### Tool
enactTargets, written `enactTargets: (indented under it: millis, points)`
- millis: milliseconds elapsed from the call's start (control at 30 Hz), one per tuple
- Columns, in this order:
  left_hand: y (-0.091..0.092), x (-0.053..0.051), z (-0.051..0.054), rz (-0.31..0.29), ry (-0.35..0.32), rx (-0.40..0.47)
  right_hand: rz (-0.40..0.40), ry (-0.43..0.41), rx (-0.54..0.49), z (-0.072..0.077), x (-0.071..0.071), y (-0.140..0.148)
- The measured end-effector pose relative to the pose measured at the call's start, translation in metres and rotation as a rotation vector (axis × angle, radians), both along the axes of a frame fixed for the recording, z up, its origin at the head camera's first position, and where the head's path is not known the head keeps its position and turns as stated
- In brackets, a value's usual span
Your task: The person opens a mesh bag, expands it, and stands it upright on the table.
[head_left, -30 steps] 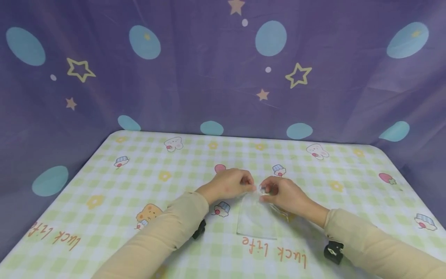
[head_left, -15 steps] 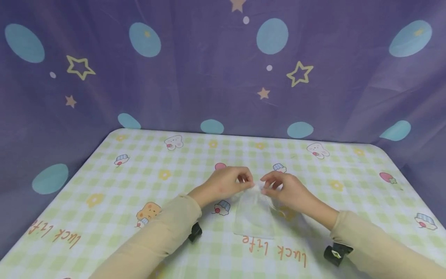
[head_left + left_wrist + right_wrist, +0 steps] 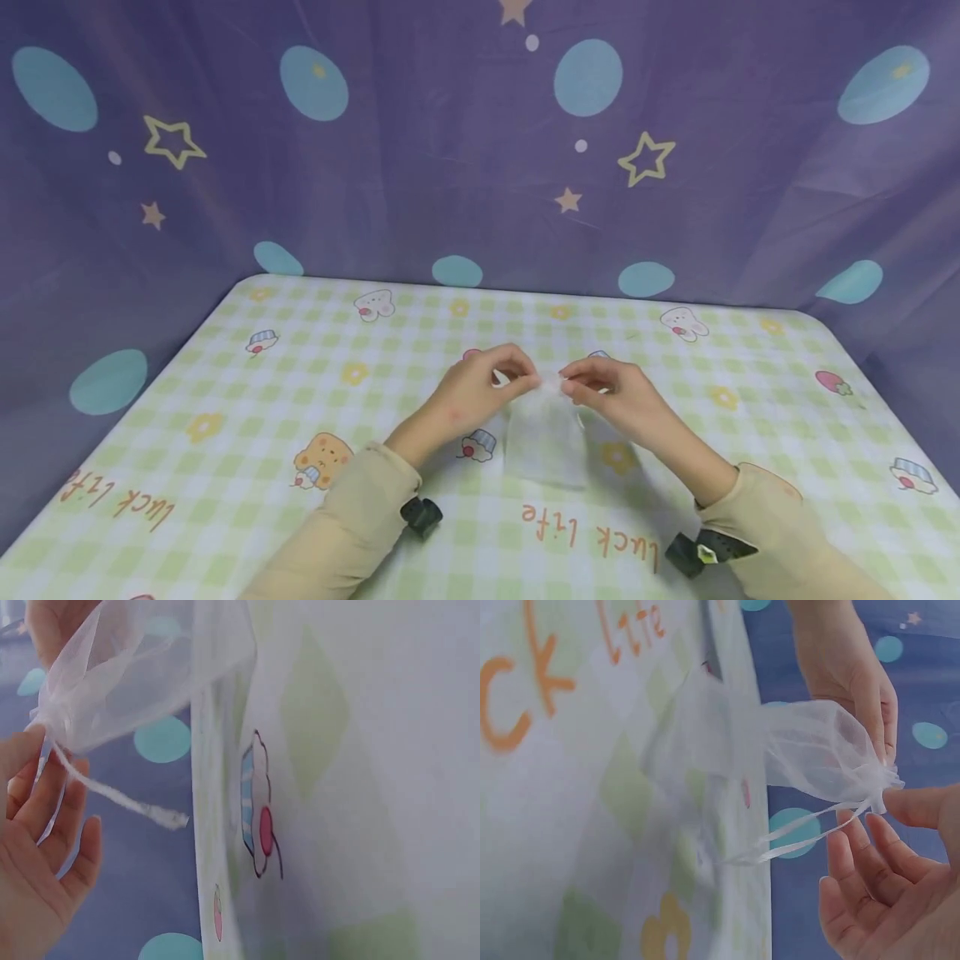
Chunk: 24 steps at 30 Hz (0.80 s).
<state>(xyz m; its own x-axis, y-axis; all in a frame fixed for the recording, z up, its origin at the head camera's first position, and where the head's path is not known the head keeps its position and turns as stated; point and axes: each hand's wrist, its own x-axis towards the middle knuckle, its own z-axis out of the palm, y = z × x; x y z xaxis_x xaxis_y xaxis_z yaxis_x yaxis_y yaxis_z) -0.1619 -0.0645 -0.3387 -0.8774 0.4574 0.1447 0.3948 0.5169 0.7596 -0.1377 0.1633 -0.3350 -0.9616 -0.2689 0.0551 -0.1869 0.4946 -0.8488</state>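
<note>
A sheer white organza drawstring bag hangs between both hands, its mouth gathered at the top. My left hand pinches one side of the gathered mouth between thumb and fingertip. On the opposite side, my right hand pinches the mouth in the same way. One white cord end dangles by the left hand in the left wrist view. In the right wrist view a looped cord trails from the gather near the right thumb. I see no contents through the sheer fabric.
A green-and-white checked cloth printed with cartoons and lettering covers the table. Behind it hangs a purple curtain with stars and blue ovals. Dark wrist cameras sit at both beige sleeves.
Both hands have risen a little and moved slightly away from the body, lifting the bag. Its lower edge now stands above the printed lettering. The cloth and curtain look the same.
</note>
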Motion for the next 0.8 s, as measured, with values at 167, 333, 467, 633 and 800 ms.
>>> enactTargets:
  millis: [167,333,467,633,800]
  points:
    - [-0.002,0.002,0.000,0.036,0.022,0.093,-0.050,-0.040,-0.030,0.001,0.000,-0.005]
    - [-0.003,0.004,0.001,0.041,0.017,0.144,-0.083,-0.032,-0.055,0.003,-0.001,-0.011]
    - [-0.003,0.005,0.002,0.034,0.009,0.172,-0.107,-0.003,-0.089,0.005,0.000,-0.015]
    - [-0.003,0.009,0.004,0.045,0.034,0.200,-0.121,0.016,-0.132,0.007,0.001,-0.018]
    - [-0.002,0.012,0.006,0.063,0.073,0.215,-0.148,0.006,-0.164,0.008,0.007,-0.020]
